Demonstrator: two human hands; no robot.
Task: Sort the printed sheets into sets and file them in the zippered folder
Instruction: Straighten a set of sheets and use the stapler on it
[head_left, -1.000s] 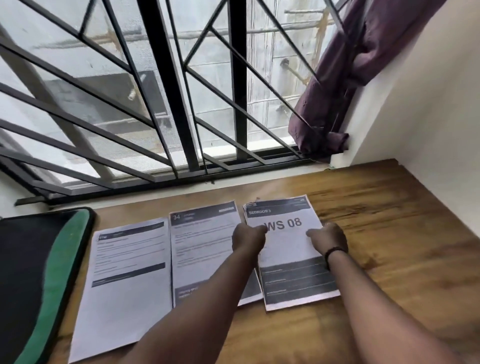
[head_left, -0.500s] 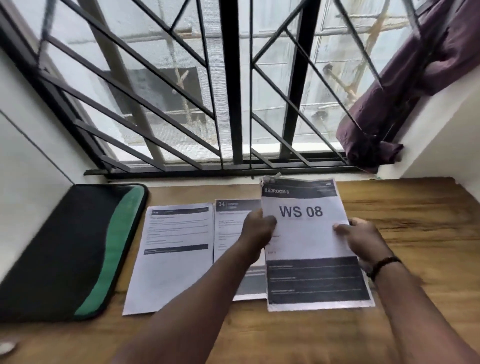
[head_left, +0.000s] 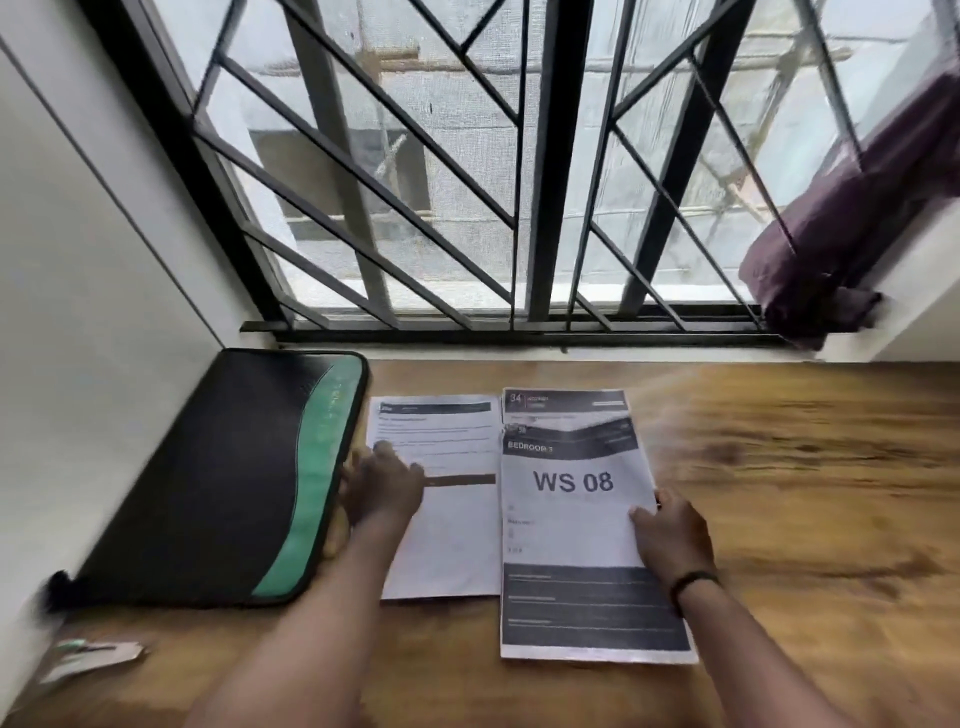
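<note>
Pinching the right edge of the WS 08 sheet (head_left: 576, 519), my right hand (head_left: 672, 540) has thumb on top and fingers under; that grip is holding paper, while my left hand (head_left: 382, 486) rests fingers spread and relaxed on the left sheet (head_left: 441, 551), grasping nothing. From largest down: the tabletop (head_left: 805, 493) runs under everything; the zippered folder (head_left: 218, 483), black with a green band, lies shut at nine o'clock from my hands, its edge just beside my left hand. The left sheet sits between folder and the WS 08 sheet, which overlaps the sheet numbered 34 (head_left: 566, 402) toward twelve o'clock. Small scraps (head_left: 88, 657) lie at seven o'clock, too blurred to name.

I judge the step to be gathering sheets into one set. To do it well I should keep the left palm flat as an anchor, slide the held sheet squarely over its mates, and align top edges before lifting.
</note>
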